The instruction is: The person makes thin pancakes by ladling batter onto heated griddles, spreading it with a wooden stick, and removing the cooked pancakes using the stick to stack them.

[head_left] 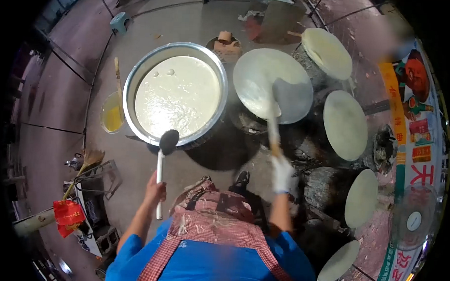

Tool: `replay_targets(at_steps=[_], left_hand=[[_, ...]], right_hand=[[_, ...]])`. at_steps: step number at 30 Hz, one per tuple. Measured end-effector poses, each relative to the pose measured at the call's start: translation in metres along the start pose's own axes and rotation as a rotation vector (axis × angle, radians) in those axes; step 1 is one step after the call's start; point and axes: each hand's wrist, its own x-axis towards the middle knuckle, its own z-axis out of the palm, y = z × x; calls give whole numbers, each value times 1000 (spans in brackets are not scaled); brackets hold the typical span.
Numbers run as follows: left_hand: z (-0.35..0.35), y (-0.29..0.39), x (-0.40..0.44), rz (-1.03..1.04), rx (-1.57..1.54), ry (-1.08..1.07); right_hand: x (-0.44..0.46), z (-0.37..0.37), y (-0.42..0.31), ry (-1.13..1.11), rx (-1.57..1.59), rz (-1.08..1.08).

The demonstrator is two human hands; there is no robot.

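Two hands grip tools: the left hand point(155, 189) holds a white-handled dark ladle point(160, 169) near the silver metal basin point(129, 100); the white-gloved right hand point(282, 175) holds a pale spreader point(273, 132) over the round grey griddle point(297, 101). Light, even strokes should suit the creamy batter point(254, 87) there.

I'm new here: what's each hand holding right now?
Left hand: closed on a dark, white-handled ladle.
Right hand, gloved white: closed on a blurred, tan-handled spatula.

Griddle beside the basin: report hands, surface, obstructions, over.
Left hand holding ladle at basin rim. Right hand, gloved, holding spreader. Griddle partly coated. Nothing visibly blocking it.
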Motion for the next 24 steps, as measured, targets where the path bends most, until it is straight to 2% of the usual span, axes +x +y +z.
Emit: replay_targets(at_steps=[2,3,6,8,10,11,13,14,16,18,20,21,23,24], left_hand=[[-2,10,-8,2,-14,0],[1,18,-19,27,3,-47],[-5,17,-41,80,33,-52],[-12,10,-51,76,-12,-108],[-21,1,-59,3,-167,-161],[-27,-6,-57,-30,-338,-233],[-42,-25,-43,-166,-639,-359],[-34,-24,-48,-178,-764,-405],[-33,-29,-47,-296,-1008,-500],[-29,-31,-60,-212,-912,-636],[-23,-31,-63,-226,-920,-625],[-21,-32,-64,-233,-924,-620],[-5,-31,-63,-353,-1009,-593],[3,-36,-56,-446,-1018,-654]], right_hand=[[14,73,26,2,-133,-347],[25,90,39,18,-285,-422],[-12,50,4,77,-820,-183],[-11,9,32,170,-892,-185],[-15,16,24,267,-571,-206],[-20,18,22,302,-427,-215],[-16,62,-2,240,-370,-230],[25,89,35,186,-433,-380],[22,39,35,160,-658,-318],[28,-2,31,149,-802,-247],[48,-34,35,212,-729,-271],[54,-23,28,289,-510,-310],[46,16,-5,249,-465,-261],[60,37,12,178,-439,-385]])
